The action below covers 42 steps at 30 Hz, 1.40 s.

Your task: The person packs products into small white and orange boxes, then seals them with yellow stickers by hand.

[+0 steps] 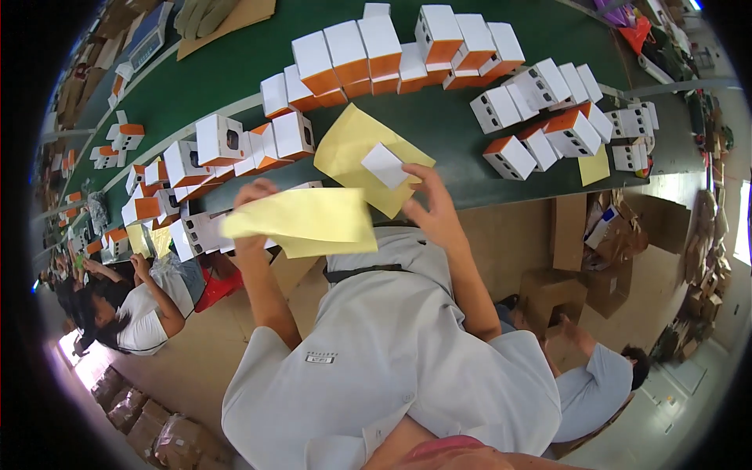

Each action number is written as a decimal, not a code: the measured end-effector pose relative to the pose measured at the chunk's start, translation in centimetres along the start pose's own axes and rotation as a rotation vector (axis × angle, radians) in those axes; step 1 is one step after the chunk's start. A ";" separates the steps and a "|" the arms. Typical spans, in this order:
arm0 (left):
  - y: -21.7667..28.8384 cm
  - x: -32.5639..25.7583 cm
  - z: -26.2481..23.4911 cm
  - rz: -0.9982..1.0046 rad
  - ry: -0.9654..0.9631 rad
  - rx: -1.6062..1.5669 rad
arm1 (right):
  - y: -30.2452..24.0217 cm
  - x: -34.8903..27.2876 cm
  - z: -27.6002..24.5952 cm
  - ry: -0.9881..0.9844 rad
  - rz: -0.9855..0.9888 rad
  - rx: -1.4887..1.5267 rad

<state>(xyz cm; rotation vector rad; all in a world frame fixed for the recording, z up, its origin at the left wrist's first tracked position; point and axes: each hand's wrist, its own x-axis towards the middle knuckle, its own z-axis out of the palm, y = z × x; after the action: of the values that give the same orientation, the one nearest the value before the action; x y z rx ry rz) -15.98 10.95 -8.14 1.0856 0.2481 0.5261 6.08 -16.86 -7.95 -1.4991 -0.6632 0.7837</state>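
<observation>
A yellow paper sheet (313, 223) is in my left hand (254, 196), raised in front of my waist and slightly blurred; it hides part of that hand. Another yellow sheet (345, 145) lies flat on the green tabletop, its corners pointing outward. On top of it rests a small white card (382, 164), tilted. The fingertips of my right hand (431, 205) touch the card's right edge, while the thumb stays apart from the index finger over the yellow sheet's lower corner.
White-and-orange boxes stand in stacked rows at the back (345, 55), left (219, 141) and right (548, 133) of the green table (415, 117). One yellow sheet (594, 166) lies at the right edge. Open cartons (552, 294) sit on the floor. Co-workers are at left (149, 305) and lower right (595, 384).
</observation>
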 end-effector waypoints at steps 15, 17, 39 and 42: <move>0.8 7.6 9.2 0.390 -0.014 0.562 | -4.4 2.4 2.9 0.504 -0.342 0.064; 0.3 7.3 10.3 0.463 0.138 0.667 | -4.1 1.7 3.0 0.609 -0.207 0.210; 0.7 11.9 16.5 -0.284 -0.549 0.215 | -10.7 1.0 -2.7 -0.149 0.225 0.463; 0.3 11.6 17.3 0.078 -0.109 0.304 | -9.9 0.3 -4.4 0.036 0.141 0.574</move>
<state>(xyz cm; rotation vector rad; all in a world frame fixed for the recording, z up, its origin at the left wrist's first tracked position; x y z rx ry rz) 1.42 3.67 0.69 1.4196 0.1939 0.5073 10.18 -18.51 1.92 -1.0358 -0.2684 0.9558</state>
